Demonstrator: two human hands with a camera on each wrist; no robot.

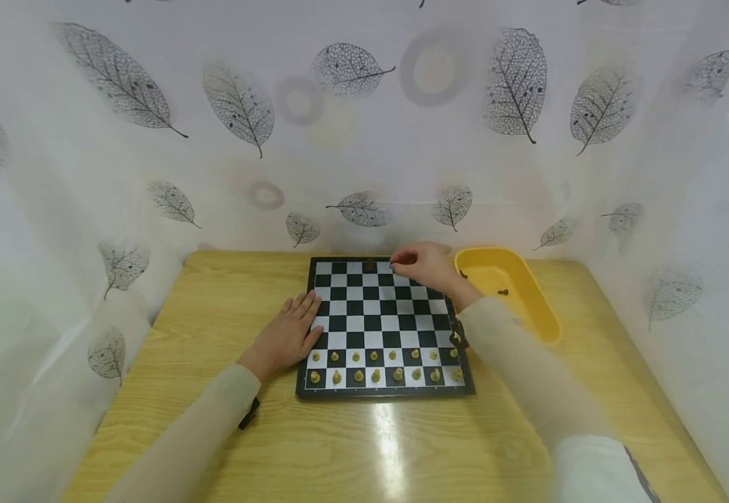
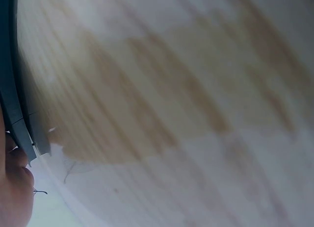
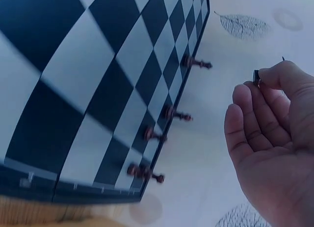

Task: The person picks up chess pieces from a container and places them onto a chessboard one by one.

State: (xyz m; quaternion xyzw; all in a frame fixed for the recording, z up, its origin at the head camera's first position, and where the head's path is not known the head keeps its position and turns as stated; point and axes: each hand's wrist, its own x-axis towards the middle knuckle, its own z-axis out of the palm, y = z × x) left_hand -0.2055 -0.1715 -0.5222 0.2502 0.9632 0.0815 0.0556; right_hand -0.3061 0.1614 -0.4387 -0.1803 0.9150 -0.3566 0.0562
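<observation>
Yellow tray [image 1: 548, 320]: on the counter [image 1: 232, 279], right of the chessboard [image 1: 370, 307]; loose dark pieces [image 1: 503, 292] lie inside.
Right hand [image 1: 428, 267]: thumb and fingertips pinch a small chess piece [image 3: 256, 77] near the board's far edge; can't tell whether it touches a square.
Left hand [image 1: 285, 339]: flat, fingers spread, over the board's left edge; a sideways push could slide everything.
Far row [image 3: 179, 115]: dark pieces stand close together; a stray knuckle might topple one.
Pinch: slight hold, so a slip seems possible.
Pale pieces [image 1: 375, 376]: two near rows; wrist strap [image 1: 458, 335] beside their right end could sweep some over.
</observation>
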